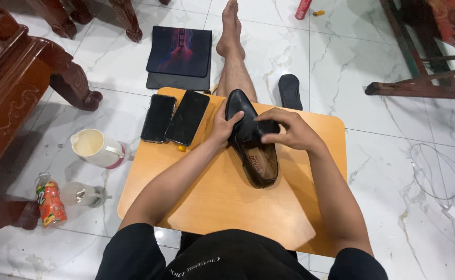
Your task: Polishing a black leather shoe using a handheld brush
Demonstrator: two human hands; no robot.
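Observation:
A black leather slip-on shoe (pixel 258 161) lies on a small wooden table (pixel 212 202), toe pointing away from me. My left hand (pixel 222 126) grips the shoe's left side near the toe. My right hand (pixel 289 129) presses a small black brush or pad (pixel 267 127) against the shoe's upper, fingers curled around it.
Two black phones (pixel 158 118) (pixel 187 117) lie at the table's far left. On the floor: a white jug (pixel 96 148), a clear glass and an orange bottle (pixel 50 201) to the left, a black pad (pixel 179 57), a second shoe (pixel 290 91), a white cable (pixel 437 176), wooden furniture legs. My bare leg stretches ahead.

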